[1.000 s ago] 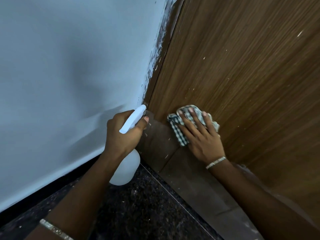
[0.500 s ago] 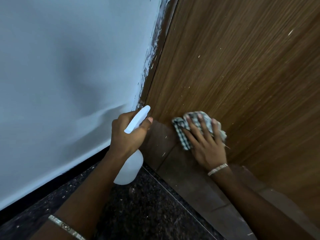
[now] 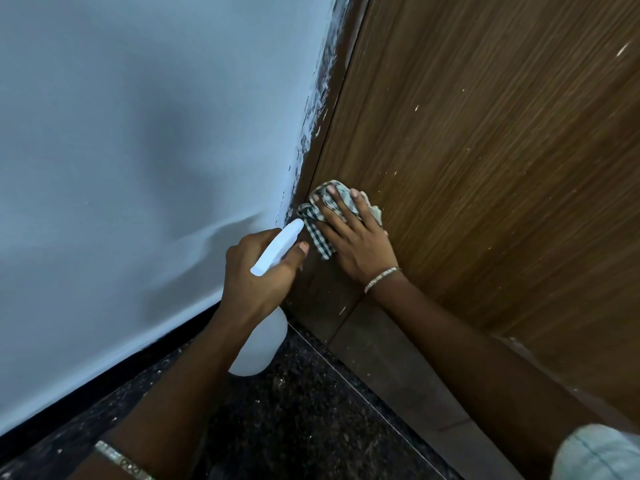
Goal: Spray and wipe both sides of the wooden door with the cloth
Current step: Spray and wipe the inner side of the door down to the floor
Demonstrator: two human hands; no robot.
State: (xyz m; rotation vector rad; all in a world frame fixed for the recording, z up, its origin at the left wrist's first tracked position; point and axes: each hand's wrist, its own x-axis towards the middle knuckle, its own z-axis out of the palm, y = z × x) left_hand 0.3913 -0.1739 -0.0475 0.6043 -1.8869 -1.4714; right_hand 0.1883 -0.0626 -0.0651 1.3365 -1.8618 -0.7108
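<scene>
Up toward ten o'clock slides the right hand (image 3: 360, 244), fingers spread flat, pressing the one checked cloth (image 3: 320, 233) on the door (image 3: 485, 168), right by the white wall (image 3: 138, 133). Left hand (image 3: 256, 282), at seven o'clock of it, grips the one white bottle (image 3: 258, 355), contents unclear, above the dark speckled floor (image 3: 294, 410).

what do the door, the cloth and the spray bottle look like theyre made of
Door: wood or a wood-look veneer; fine brown grain lines, slight sheen, scattered white specks.
Cloth: soft woven fabric, probably cotton; dark-and-white check, crumpled into folds.
Bottle: plastic, it seems; milky white, smooth matte body, opaque white spray head.
</scene>
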